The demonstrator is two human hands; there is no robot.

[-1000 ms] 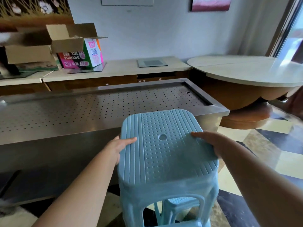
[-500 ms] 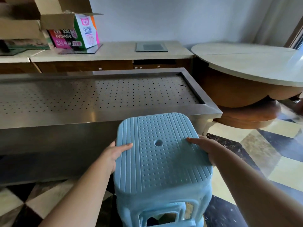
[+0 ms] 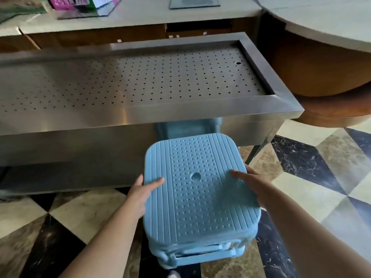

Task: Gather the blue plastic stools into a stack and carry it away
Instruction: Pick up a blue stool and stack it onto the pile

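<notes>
Blue stool (image 3: 197, 189) sits btwn both hands, seat facing up, over the checkered floor (image 3: 313, 171), just in front of the steel perforated table (image 3: 140, 83). Left hand (image 3: 141, 192) grips the seat's left edge, thumb on top; right hand (image 3: 252, 184) grips the right edge, thumb on top. A 2nd stool rim (image 3: 198, 255) shows nested under it. Pink box (image 3: 68, 2) on the far counter: print too blurred to read.
</notes>
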